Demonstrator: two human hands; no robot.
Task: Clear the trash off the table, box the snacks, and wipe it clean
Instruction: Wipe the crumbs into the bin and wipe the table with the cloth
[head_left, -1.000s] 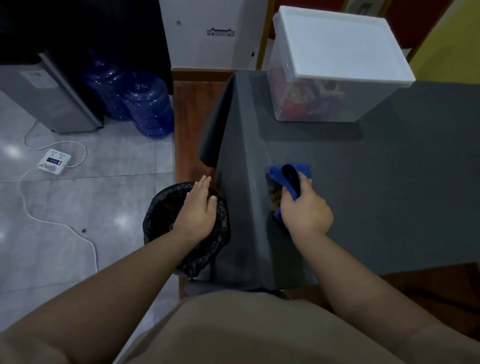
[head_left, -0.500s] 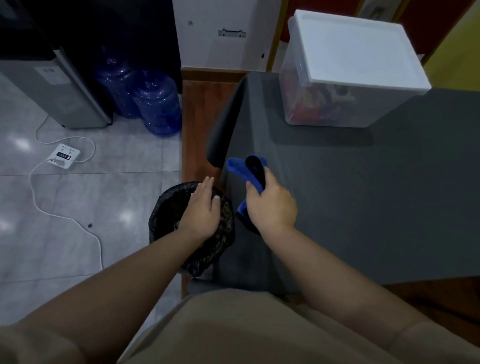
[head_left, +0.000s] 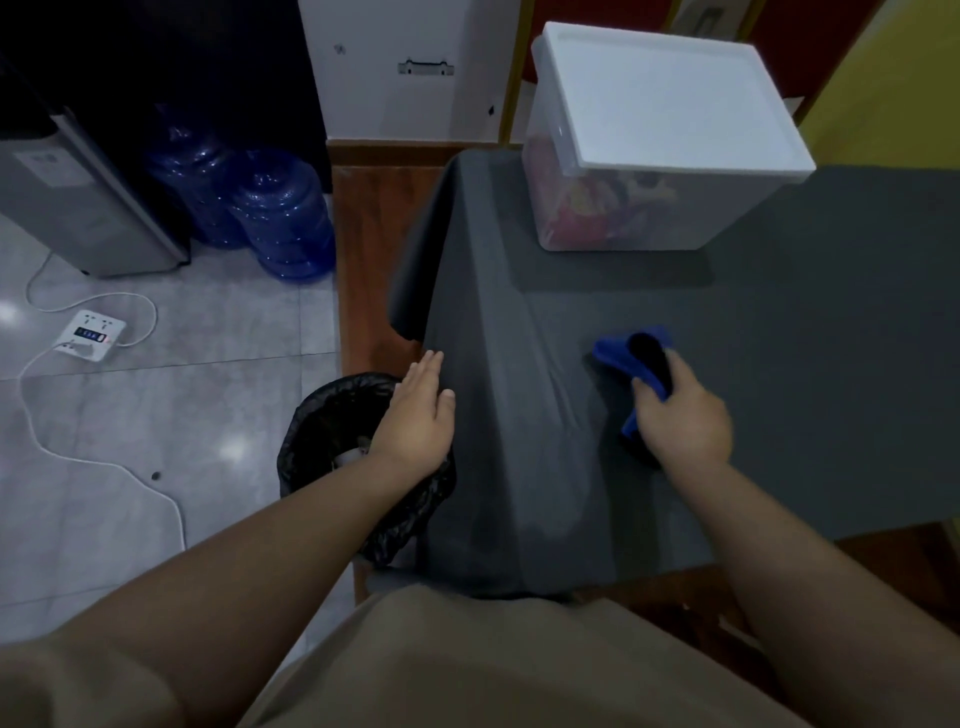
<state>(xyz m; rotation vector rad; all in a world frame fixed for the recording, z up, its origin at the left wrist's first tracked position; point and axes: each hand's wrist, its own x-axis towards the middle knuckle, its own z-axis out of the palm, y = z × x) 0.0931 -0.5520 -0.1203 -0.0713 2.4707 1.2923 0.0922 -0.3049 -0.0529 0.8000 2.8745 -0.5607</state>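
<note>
My right hand (head_left: 683, 415) grips a blue and black cloth (head_left: 631, 356) and presses it on the grey tablecloth (head_left: 779, 364), a little in from the table's left edge. My left hand (head_left: 418, 415) is flat with fingers together, held above the rim of a black-lined trash bin (head_left: 332, 415) that stands on the floor beside the table. It touches the hanging edge of the tablecloth. A clear plastic box (head_left: 623, 208) with a white lid (head_left: 670, 98) stands shut at the table's back, with colourful snack packs inside.
Two blue water jugs (head_left: 280, 218) and a grey appliance (head_left: 78, 208) stand on the tiled floor at left. A white power strip (head_left: 91, 335) with a trailing cord lies on the floor. Brown wood (head_left: 374, 260) shows beside the table's left edge.
My right hand swept the cloth left to the table's edge by the bin, then moved back right onto the tabletop. My left hand stayed over the bin.
</note>
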